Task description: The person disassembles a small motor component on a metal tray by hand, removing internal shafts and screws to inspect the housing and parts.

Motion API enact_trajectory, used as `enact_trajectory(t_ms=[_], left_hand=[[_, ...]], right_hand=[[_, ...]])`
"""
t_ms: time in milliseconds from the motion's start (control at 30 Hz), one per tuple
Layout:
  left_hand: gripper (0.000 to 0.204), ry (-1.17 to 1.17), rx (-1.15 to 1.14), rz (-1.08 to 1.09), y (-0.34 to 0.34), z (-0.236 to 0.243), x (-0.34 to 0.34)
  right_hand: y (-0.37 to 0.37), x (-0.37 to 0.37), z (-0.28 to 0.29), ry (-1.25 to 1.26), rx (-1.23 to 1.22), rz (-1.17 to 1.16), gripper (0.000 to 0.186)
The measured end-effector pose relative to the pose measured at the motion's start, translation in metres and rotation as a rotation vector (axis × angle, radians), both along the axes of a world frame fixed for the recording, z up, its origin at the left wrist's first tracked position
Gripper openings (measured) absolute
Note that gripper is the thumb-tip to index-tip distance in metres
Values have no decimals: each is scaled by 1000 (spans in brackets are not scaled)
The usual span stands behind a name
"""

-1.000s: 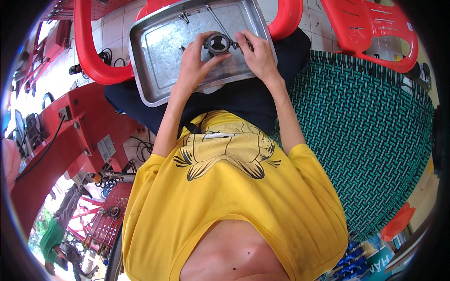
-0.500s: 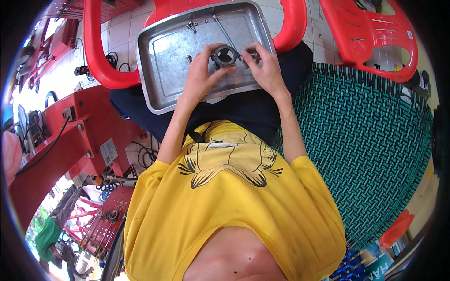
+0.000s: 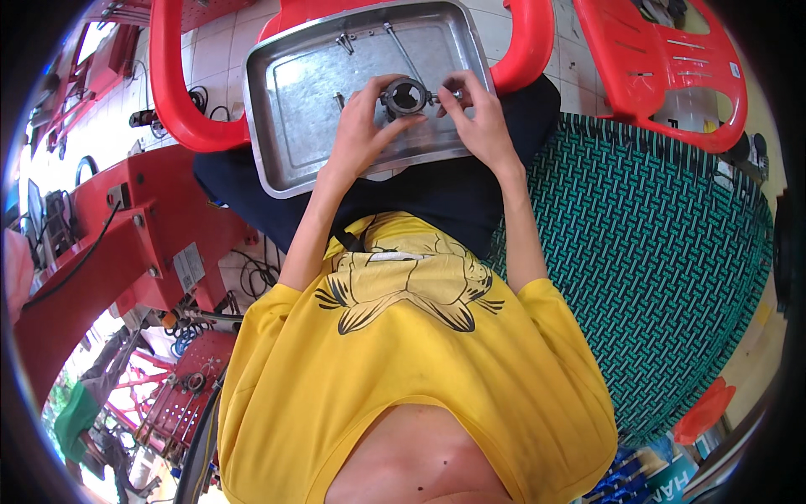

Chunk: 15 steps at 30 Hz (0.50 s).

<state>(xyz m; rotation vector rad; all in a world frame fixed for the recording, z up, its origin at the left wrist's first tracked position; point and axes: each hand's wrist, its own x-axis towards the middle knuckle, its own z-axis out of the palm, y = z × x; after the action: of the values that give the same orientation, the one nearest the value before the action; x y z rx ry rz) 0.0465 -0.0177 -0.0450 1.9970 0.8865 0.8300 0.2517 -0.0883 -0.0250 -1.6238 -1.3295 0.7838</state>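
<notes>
- Dull, scuffed metal tray (image 3: 294, 126) sits between red plastic chair arms (image 3: 168, 76), probably catching loose parts; long thin rod (image 3: 405, 52), small bolts (image 3: 345, 44) toward its far edge.
- Your left hand (image 3: 367, 126) cups a dark metal ring (image 3: 409, 111) over tray's right half, likely steadying it.
- Your right hand (image 3: 477, 118), fingers narrowed, meets ring's side bolt (image 3: 434, 98); grip unclear.

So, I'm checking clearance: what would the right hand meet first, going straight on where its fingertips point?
Probably the stub on the right side of the ring in the left hand; the right hand may be touching it, but depth is unclear.
</notes>
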Motion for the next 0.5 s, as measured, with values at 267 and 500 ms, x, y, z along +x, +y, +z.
enact_trajectory(t_ms=[267, 500], left_hand=[[59, -9, -16, 17, 0, 0, -1], [61, 2, -6, 16, 0, -1, 2]], right_hand=[[-1, 0, 1, 96, -48, -5, 32], [-5, 12, -6, 81, -159, -38, 41]])
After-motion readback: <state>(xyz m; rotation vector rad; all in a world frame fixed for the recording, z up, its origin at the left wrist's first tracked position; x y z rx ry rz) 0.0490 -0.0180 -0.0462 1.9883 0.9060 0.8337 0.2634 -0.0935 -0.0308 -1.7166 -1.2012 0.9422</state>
